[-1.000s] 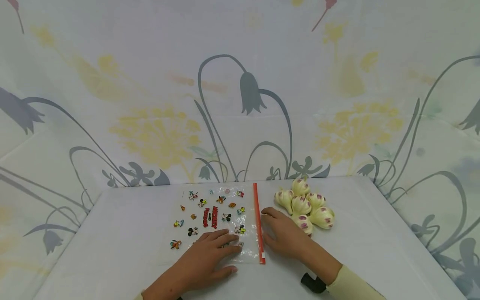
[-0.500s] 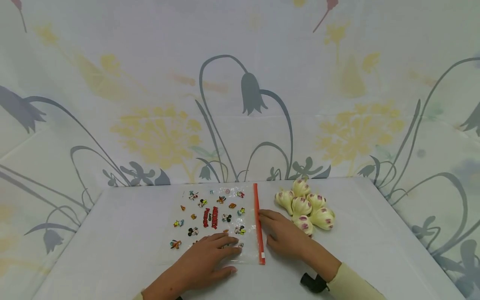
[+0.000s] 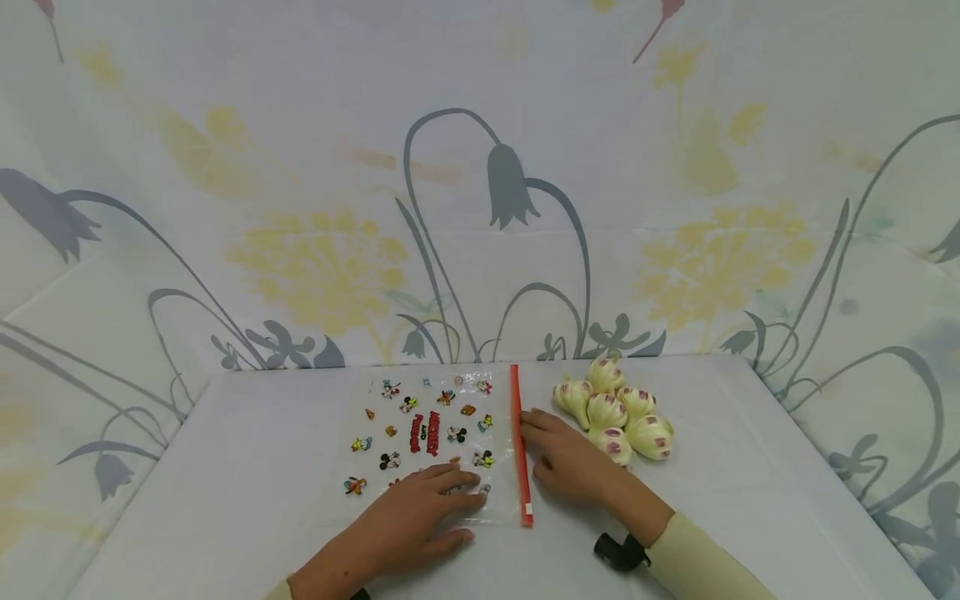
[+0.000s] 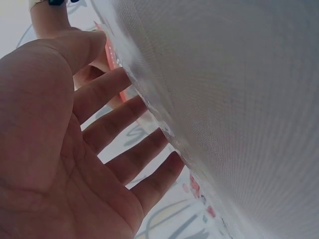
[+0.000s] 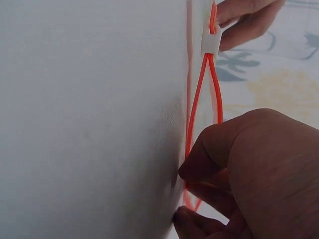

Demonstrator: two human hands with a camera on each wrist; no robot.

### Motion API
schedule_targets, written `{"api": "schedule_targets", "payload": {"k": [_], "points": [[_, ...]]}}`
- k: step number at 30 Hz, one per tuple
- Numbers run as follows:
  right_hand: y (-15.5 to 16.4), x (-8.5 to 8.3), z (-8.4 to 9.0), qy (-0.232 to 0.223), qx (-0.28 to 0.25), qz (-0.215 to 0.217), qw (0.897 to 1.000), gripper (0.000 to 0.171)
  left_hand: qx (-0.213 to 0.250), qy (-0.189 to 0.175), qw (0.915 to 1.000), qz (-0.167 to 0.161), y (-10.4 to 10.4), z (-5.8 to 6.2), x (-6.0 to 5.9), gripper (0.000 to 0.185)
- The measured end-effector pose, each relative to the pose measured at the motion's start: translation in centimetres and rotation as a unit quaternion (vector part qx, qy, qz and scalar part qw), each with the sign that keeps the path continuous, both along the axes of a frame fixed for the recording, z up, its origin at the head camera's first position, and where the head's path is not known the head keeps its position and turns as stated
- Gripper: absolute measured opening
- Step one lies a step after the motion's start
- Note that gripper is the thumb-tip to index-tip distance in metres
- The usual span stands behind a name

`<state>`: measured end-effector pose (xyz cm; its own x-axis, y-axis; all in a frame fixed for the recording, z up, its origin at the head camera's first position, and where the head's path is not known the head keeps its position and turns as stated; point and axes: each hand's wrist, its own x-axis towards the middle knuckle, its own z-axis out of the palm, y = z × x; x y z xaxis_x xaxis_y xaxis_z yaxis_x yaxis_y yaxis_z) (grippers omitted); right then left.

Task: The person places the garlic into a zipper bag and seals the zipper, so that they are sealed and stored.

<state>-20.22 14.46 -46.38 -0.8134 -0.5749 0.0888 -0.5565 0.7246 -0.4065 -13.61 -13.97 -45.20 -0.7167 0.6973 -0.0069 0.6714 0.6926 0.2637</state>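
Cloth with a printed flower pattern [image 3: 480, 167] hangs behind and covers the surface [image 3: 225, 483] under both hands. Flat on it lies a clear zip bag [image 3: 431, 442] printed with cartoon figures, its orange zip strip [image 3: 520, 442] running away from the person. The left hand [image 3: 408, 525] lies on the bag's near part, fingers [image 4: 124, 129] straight and spread, pinning it down. The right hand [image 3: 573, 471], just right of the strip, has its fingers [image 5: 209, 154] curled at the parted orange tracks, beyond the white slider [image 5: 210, 44]. Garlic bulbs [image 3: 615, 412] sit heaped just beyond that hand.
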Motion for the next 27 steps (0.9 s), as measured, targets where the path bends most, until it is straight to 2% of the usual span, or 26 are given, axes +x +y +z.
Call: {"api": "schedule_targets", "payload": {"k": [17, 27], "points": [[0.54, 0.0, 0.07, -0.024, 0.027, 0.031, 0.999, 0.054, 0.009, -0.013, 0.9999, 0.006, -0.19, -0.06, -0.21, 0.046], [0.67, -0.27, -0.24, -0.004, 0.034, 0.039, 0.999, 0.054, 0.025, 0.022, 0.9994, 0.003, 0.14, -0.16, -0.34, 0.048]]}}
